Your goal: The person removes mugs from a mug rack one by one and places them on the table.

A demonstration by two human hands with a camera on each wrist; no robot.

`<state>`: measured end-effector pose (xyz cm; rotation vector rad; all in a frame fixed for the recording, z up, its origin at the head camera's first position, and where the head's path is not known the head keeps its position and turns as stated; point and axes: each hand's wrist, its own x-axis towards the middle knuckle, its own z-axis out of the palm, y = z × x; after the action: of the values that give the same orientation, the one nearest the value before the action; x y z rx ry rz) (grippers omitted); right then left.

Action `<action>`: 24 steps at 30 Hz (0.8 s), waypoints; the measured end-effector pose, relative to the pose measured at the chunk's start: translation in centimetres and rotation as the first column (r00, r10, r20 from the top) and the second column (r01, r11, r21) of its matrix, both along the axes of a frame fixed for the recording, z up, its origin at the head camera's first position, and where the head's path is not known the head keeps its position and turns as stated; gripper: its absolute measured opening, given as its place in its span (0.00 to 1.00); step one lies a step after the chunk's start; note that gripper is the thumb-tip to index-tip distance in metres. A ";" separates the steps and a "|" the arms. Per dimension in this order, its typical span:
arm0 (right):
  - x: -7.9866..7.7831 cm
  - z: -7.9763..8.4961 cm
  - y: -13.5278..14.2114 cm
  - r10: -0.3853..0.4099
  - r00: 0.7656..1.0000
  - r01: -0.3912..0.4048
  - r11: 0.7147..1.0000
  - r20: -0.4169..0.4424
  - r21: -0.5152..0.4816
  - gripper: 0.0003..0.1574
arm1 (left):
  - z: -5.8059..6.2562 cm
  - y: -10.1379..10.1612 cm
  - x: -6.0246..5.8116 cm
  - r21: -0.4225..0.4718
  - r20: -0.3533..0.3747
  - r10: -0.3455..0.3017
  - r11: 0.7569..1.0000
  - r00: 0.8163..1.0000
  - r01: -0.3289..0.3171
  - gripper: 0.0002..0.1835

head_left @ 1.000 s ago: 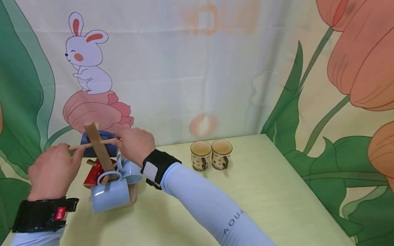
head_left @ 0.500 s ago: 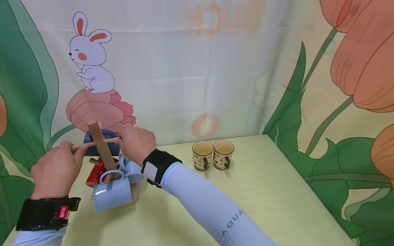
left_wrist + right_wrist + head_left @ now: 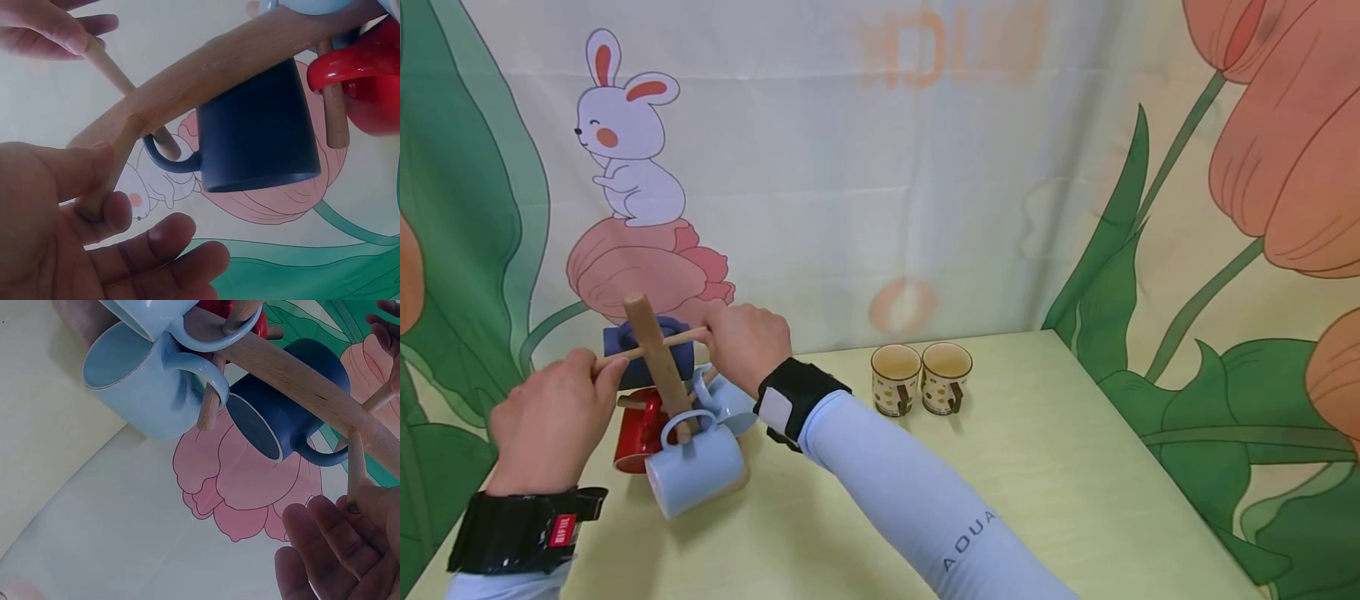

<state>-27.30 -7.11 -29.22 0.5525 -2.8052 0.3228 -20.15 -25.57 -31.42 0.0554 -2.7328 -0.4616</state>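
Note:
A wooden mug tree point(image 3: 658, 358) leans at the left of the table. My left hand point(image 3: 553, 421) pinches one upper peg point(image 3: 123, 147) between thumb and index finger, other fingers loosely bent. My right hand point(image 3: 748, 346) holds the opposite upper peg point(image 3: 356, 459) by its end. By its handle a navy mug point(image 3: 259, 131) hangs from a peg behind the post. Lower down hang a red mug point(image 3: 632, 437) on the left, a light blue mug point(image 3: 703, 475) in front and another light blue mug point(image 3: 140, 394) on the right. The tree's base is mostly hidden behind the mugs.
Two cream mugs with dots, a left one point(image 3: 895, 379) and a right one point(image 3: 946, 379), stand side by side upright near the table's back edge. A printed curtain point(image 3: 820, 183) hangs behind the pale table point(image 3: 1037, 483).
The mug tree has turned a little between my hands. Its front light blue mug has swung rightward, and more of the red mug shows. Both hands keep their hold; the view has shifted slightly.

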 end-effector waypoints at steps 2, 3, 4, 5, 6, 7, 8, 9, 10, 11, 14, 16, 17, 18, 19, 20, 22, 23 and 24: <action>0.0 -0.1 0.0 0.001 1.000 -0.001 1.000 0.001 -0.002 0.16 | -0.1 0.1 0.2 -0.007 -0.012 0.000 1.000 1.000 -0.001 0.20; 0.0 -0.1 0.0 0.001 1.000 -0.001 1.000 -0.001 -0.002 0.15 | -0.1 0.1 0.3 -0.010 -0.016 0.002 1.000 1.000 -0.002 0.20; -0.1 -0.1 0.0 0.001 1.000 -0.001 1.000 -0.005 -0.001 0.15 | -0.2 0.2 0.4 -0.013 -0.018 0.004 1.000 1.000 -0.004 0.21; -0.1 -0.1 0.0 0.001 1.000 -0.002 1.000 -0.009 0.000 0.15 | -0.2 0.3 0.5 -0.013 -0.019 0.006 1.000 1.000 -0.006 0.21; -0.1 -0.1 0.0 0.002 1.000 -0.002 1.000 -0.016 -0.001 0.15 | -0.2 0.3 0.6 -0.014 -0.023 0.007 1.000 1.000 -0.008 0.21; -0.2 -0.1 0.0 0.001 1.000 -0.001 1.000 -0.021 -0.001 0.15 | -0.1 0.4 0.7 -0.016 -0.025 0.009 1.000 1.000 -0.009 0.21; -0.2 -0.1 0.0 -0.001 1.000 0.001 1.000 -0.026 0.001 0.15 | -0.1 0.5 0.8 -0.015 -0.021 0.011 1.000 1.000 -0.011 0.22; -0.2 -0.2 0.1 -0.002 1.000 0.002 1.000 -0.029 0.001 0.15 | -0.1 0.6 0.9 -0.015 -0.019 0.011 1.000 1.000 -0.012 0.22; -0.3 -0.2 0.1 -0.002 1.000 0.002 1.000 -0.030 -0.001 0.15 | -0.1 0.7 1.0 -0.013 -0.014 0.014 1.000 1.000 -0.014 0.22; -0.3 -0.1 0.1 -0.001 1.000 0.001 1.000 -0.029 -0.007 0.15 | 0.0 0.8 1.2 -0.011 -0.010 0.016 1.000 1.000 -0.016 0.22; -0.4 -0.1 0.2 0.002 1.000 -0.002 1.000 -0.017 -0.021 0.15 | 0.1 1.1 1.5 -0.012 0.003 0.020 1.000 1.000 -0.020 0.22; -0.5 -0.1 0.2 0.008 1.000 -0.008 0.999 -0.005 -0.035 0.16 | 0.2 1.4 1.7 -0.015 0.008 0.022 1.000 1.000 -0.022 0.22; -0.5 0.0 0.3 0.010 1.000 -0.009 0.999 0.004 -0.043 0.16 | 0.2 1.5 1.8 -0.016 0.003 0.021 1.000 1.000 -0.021 0.23; -0.6 0.0 0.3 0.010 1.000 -0.009 0.999 0.012 -0.046 0.16 | 0.2 1.6 1.9 -0.020 -0.005 0.019 1.000 1.000 -0.019 0.23; -0.6 0.0 0.4 0.010 1.000 -0.009 0.999 0.021 -0.050 0.16 | 0.2 1.8 2.0 -0.023 -0.018 0.015 1.000 1.000 -0.016 0.23; -0.7 0.0 0.5 0.011 1.000 -0.009 0.999 0.027 -0.054 0.16 | 0.1 1.9 2.0 -0.025 -0.033 0.011 1.000 0.999 -0.012 0.23; -0.8 0.1 0.6 0.011 0.999 -0.009 0.998 0.039 -0.055 0.16 | 0.1 2.2 2.2 -0.033 -0.060 -0.002 0.999 0.998 0.000 0.23; -0.9 0.1 0.6 0.011 0.999 -0.009 0.999 0.041 -0.053 0.16 | 0.0 2.3 2.2 -0.036 -0.075 -0.009 0.999 0.997 0.006 0.23; -0.9 0.1 0.6 0.012 0.999 -0.010 0.999 0.040 -0.049 0.16 | 0.0 2.5 2.3 -0.044 -0.088 -0.016 0.999 0.996 0.012 0.23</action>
<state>-28.23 -6.47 -29.15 0.5567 -2.8253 0.4086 -17.89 -23.08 -31.44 0.0042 -2.6567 -0.3994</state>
